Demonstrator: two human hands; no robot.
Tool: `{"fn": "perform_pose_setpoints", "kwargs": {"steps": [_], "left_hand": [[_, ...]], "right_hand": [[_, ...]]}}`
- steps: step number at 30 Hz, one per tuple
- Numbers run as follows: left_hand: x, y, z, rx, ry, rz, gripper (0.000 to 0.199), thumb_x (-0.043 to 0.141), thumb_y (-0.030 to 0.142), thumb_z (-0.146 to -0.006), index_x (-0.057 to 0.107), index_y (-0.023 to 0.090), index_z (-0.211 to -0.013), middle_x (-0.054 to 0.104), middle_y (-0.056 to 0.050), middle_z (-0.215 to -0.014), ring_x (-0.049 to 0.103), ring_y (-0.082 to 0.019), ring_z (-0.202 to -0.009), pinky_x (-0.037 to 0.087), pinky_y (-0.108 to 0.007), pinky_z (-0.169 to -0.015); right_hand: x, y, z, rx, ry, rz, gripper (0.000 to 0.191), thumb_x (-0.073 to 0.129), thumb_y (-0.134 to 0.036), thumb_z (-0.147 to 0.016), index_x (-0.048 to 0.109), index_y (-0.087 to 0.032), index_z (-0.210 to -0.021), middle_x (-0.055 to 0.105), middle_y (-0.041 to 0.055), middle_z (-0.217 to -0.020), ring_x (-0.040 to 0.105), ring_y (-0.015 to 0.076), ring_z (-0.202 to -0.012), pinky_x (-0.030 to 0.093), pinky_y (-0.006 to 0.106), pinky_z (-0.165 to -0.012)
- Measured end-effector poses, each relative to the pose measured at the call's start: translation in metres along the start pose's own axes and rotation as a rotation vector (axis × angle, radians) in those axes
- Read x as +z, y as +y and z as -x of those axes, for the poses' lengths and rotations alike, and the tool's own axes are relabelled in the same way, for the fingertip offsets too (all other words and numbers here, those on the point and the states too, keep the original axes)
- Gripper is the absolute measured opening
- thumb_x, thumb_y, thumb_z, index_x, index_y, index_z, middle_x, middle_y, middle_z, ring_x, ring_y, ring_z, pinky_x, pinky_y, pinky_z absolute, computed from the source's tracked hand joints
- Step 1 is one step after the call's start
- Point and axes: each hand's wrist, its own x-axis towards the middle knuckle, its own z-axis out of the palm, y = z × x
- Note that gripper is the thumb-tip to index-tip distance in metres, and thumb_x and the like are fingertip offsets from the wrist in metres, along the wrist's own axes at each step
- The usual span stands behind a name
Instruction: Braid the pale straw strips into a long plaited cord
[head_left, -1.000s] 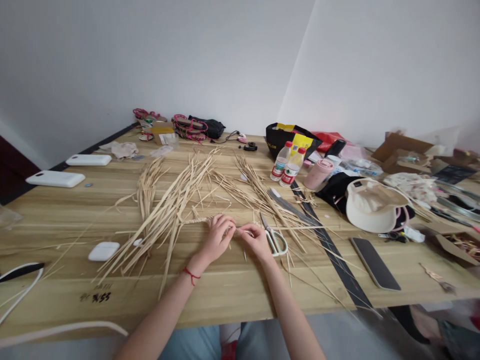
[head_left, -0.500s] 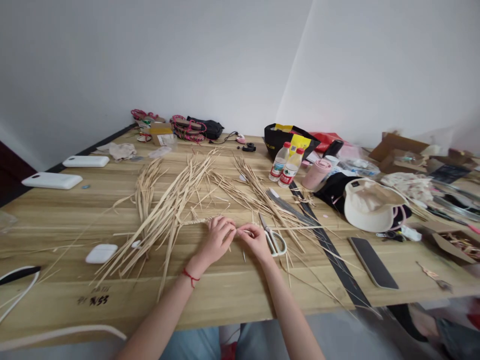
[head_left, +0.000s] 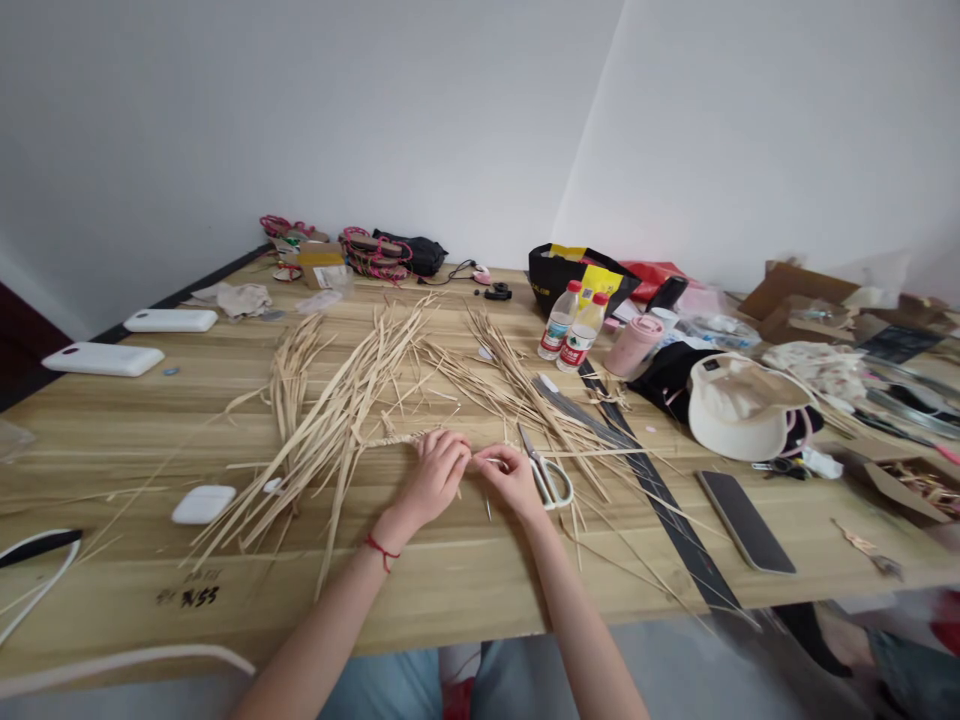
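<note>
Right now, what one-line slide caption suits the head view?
Left hand holding a braided straw strip, right hand pinching a strand near scissors.

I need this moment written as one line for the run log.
left hand: holding braid | right hand: pinching thin strip | scissors: beside right hand | straw: spread across table

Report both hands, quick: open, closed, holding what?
Left hand: closed on the woven braid, fingertips partly hidden.
Right hand: closed, thumb and finger pinching a thin pale strand.
</note>
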Motion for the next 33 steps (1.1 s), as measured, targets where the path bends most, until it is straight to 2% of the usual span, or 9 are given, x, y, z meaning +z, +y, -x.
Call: {"fn": "perform_pose_setpoints", "kwargs": {"steps": [11, 23, 33], "left_hand": [[-0.0017, 0.0018, -0.0002, -0.005, 0.005, 0.007, 0.019, 0.037, 0.022, -0.093, 0.056, 0.022, -0.087, 0.057, -0.005, -0.105, 0.043, -0.022, -0.105, 0.034, -0.041, -0.094], [-0.0004, 0.0004, 0.0002, -0.003, 0.003, 0.015, 0.017, 0.039, 0.022, -0.093, 0.054, 0.022, -0.087, 0.057, -0.004, -0.104, 0.043, -0.022, -0.104, 0.034, -0.040, -0.094], [0.0028, -0.0028, 0.0001, -0.003, 0.030, -0.031, 0.013, 0.045, 0.027, -0.092, 0.057, 0.022, -0.091, 0.059, -0.004, -0.104, 0.043, -0.022, -0.104, 0.033, -0.039, -0.093]], "right_hand": [[-0.0022, 0.0036, -0.0016, -0.058, 0.027, 0.052, 0.025, 0.069, -0.042, -0.070, 0.069, -0.018, -0.077, 0.070, 0.0061, -0.076, 0.060, 0.0176, -0.066, 0.048, 0.028, -0.059], [-0.0024, 0.0039, -0.0006, -0.092, 0.045, 0.055, 0.018, 0.069, -0.035, -0.071, 0.070, -0.018, -0.076, 0.067, 0.0040, -0.072, 0.054, 0.0136, -0.059, 0.042, 0.026, -0.055], [-0.0028, 0.0028, -0.0007, -0.067, 0.038, 0.044, 0.021, 0.069, -0.038, -0.071, 0.070, -0.017, -0.076, 0.069, 0.0060, -0.075, 0.061, 0.0180, -0.067, 0.048, 0.028, -0.061]]}}
